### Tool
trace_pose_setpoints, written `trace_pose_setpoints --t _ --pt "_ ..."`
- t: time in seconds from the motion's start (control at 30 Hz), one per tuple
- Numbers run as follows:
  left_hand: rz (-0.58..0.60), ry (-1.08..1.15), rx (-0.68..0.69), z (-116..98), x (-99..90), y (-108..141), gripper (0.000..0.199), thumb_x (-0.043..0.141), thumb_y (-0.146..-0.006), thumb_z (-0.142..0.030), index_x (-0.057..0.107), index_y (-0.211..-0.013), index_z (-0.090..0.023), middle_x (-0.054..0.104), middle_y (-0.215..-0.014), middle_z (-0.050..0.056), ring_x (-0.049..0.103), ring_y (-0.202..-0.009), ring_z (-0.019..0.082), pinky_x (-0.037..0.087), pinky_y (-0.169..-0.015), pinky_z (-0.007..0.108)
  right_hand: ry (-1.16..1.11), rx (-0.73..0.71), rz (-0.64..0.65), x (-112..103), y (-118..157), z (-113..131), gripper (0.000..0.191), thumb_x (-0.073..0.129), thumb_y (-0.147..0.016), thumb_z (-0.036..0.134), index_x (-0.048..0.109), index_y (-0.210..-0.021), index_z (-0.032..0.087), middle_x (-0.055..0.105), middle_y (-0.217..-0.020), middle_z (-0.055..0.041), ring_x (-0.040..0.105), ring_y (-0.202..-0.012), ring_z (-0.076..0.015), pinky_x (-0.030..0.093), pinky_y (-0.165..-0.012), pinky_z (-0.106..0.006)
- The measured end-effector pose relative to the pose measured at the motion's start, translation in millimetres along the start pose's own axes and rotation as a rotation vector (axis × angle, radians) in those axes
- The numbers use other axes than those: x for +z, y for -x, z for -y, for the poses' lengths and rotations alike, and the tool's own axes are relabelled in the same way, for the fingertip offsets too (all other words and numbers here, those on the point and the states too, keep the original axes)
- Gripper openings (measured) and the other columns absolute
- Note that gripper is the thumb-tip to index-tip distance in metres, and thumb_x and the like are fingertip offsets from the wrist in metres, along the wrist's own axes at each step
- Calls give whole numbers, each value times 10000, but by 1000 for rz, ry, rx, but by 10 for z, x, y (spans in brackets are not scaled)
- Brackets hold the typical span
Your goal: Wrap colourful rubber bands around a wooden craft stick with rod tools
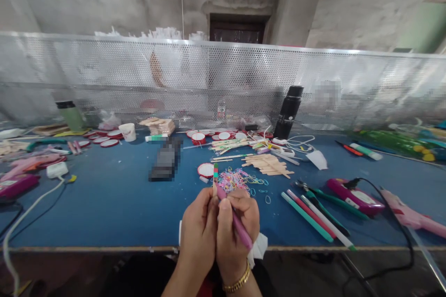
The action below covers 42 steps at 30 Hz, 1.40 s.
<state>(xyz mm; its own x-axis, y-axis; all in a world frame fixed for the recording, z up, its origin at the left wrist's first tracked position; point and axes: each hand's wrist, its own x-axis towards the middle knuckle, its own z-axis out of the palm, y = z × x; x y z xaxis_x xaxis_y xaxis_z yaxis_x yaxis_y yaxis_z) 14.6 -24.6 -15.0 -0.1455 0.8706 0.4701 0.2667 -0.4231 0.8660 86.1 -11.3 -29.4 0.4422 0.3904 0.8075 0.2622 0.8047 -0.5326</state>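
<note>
Near the table's front edge, my left hand [201, 222] pinches a wooden stick [215, 174] upright; its top end is coloured green, teal and red. Close against it, my right hand [238, 222] grips a purple marker [241, 229], whose tip end meets the stick. A gold bracelet [237, 283] circles the right wrist. Just beyond the hands lies a pile of small pastel loops [234, 179], with a small red-rimmed white drum [205, 170] at its left.
Bare wooden sticks [268, 164] lie behind the loops. Markers [308, 217], green-handled pliers [320, 199] and a purple device [355, 196] are at the right. A black bottle [288, 112] leans near the mesh partition [188, 69]. A dark, pixelated object [165, 160] lies left of centre.
</note>
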Motion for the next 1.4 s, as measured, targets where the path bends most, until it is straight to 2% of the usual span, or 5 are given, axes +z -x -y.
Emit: trace_pose_setpoints --t 0.4,0.6,0.87,1.2,1.4 --pt "0 33 -19 21 10 23 384 515 -1045 -478 566 -773 -212 549 -682 -26 491 -611 137 391 -572 233 14 -24 23 6 -37 40 167 565 -993 121 552 -876 240 572 -787 36 582 -707 -129 512 -672 -281" --pt "-3 28 -1 -15 -2 -4 332 558 -1015 -459 635 -812 -209 628 -699 -14 547 -629 148 436 -594 228 31 -13 16 2 -10 -3 137 575 -989 127 554 -913 238 583 -822 27 599 -745 -136 533 -700 -296" --pt "14 21 -14 -13 -4 -10 318 568 -1008 -469 641 -835 -212 668 -719 -13 556 -630 146 429 -591 228 2 -28 20 14 -39 3 158 569 -985 100 558 -908 238 591 -838 30 600 -768 -125 538 -723 -275" --pt "-2 4 -37 1 8 -16 347 540 -1011 -472 563 -774 -220 560 -670 -30 493 -615 145 382 -577 243 36 2 26 -4 -34 3 146 574 -994 134 556 -894 238 597 -835 23 601 -753 -128 535 -705 -282" --pt "7 3 -9 -2 1 -9 322 523 -1021 -439 604 -806 -212 587 -700 -25 519 -627 145 406 -590 241 -13 -2 29 -1 -18 -19 131 562 -1000 132 557 -919 234 587 -839 19 602 -784 -137 540 -725 -302"
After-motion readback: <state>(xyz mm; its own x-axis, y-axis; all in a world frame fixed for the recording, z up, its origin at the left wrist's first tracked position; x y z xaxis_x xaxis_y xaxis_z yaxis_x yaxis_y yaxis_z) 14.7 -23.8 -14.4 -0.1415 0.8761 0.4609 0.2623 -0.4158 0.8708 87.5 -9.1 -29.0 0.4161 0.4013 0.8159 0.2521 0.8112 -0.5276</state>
